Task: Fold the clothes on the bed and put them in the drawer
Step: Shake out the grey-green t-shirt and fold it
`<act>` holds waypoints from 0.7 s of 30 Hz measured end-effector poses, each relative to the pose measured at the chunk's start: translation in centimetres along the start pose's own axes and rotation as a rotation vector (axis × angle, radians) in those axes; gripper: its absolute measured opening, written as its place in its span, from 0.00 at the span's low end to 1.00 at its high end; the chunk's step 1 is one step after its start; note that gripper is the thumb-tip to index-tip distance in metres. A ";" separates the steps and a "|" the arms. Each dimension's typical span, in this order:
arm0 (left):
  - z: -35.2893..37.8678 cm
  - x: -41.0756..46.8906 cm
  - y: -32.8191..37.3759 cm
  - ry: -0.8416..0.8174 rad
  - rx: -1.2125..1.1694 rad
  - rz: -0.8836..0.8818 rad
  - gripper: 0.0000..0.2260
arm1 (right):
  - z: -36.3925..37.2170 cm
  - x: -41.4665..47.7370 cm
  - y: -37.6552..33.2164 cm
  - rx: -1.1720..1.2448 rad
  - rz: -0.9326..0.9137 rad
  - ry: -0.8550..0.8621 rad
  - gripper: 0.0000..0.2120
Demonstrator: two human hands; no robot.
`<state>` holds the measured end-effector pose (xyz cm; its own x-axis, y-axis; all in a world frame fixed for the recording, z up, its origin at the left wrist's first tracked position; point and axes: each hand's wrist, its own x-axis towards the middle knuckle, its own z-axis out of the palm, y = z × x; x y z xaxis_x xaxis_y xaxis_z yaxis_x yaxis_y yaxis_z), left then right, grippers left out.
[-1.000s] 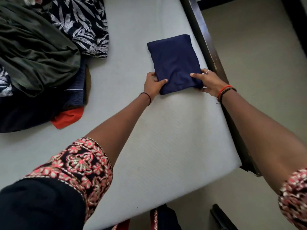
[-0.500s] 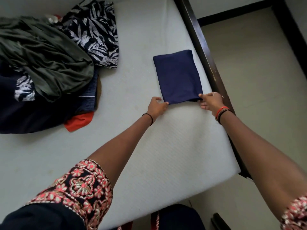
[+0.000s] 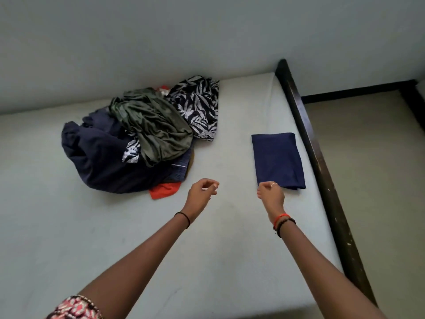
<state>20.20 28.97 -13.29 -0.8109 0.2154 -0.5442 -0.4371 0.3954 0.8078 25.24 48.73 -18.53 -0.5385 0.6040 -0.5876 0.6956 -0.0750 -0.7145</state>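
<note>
A folded navy cloth (image 3: 278, 161) lies flat on the bed's pale mattress (image 3: 230, 226), close to its right edge. My right hand (image 3: 271, 196) hovers at the cloth's near-left corner with loosely curled fingers; no grip on the fabric shows. Left of the cloth and well apart from it, my left hand (image 3: 202, 192) hangs above the mattress, fingers loosely curled and holding nothing. A heap of unfolded clothes (image 3: 128, 155) sits further left: an olive garment (image 3: 156, 127), a leaf-print piece (image 3: 200, 104), dark navy fabric and an orange piece (image 3: 164, 189).
A dark wooden bed frame rail (image 3: 322, 171) runs along the mattress's right side, with beige floor (image 3: 372, 180) beyond it. A pale wall (image 3: 207, 38) stands behind the bed. No drawer is in view.
Both hands have let go of the folded navy cloth's near corners and shifted left. The camera has tilted up, bringing the wall and the whole pile into view.
</note>
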 end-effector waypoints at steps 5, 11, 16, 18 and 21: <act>-6.9 -0.1 -0.3 0.184 -0.036 0.016 0.05 | 6.1 -3.8 -4.3 -0.030 -0.100 -0.161 0.05; -14.3 2.9 -2.0 0.431 0.075 0.055 0.06 | 14.5 -5.7 -8.3 -0.118 -0.238 -0.310 0.09; -18.1 6.2 -2.4 0.325 0.597 0.415 0.20 | 22.0 -5.2 -10.3 -0.288 -0.387 -0.314 0.23; -19.0 7.8 -2.3 0.252 0.720 0.488 0.22 | 24.9 -4.3 -11.0 -0.396 -0.500 -0.353 0.30; -19.8 9.9 -2.4 0.194 0.771 0.531 0.24 | 28.1 -2.4 -11.2 -0.579 -0.562 -0.370 0.29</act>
<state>5.53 12.43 -16.14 -0.9102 0.4116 -0.0471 0.3268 0.7832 0.5289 5.32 25.81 -19.78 -0.9224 0.1282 -0.3643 0.3595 0.6295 -0.6888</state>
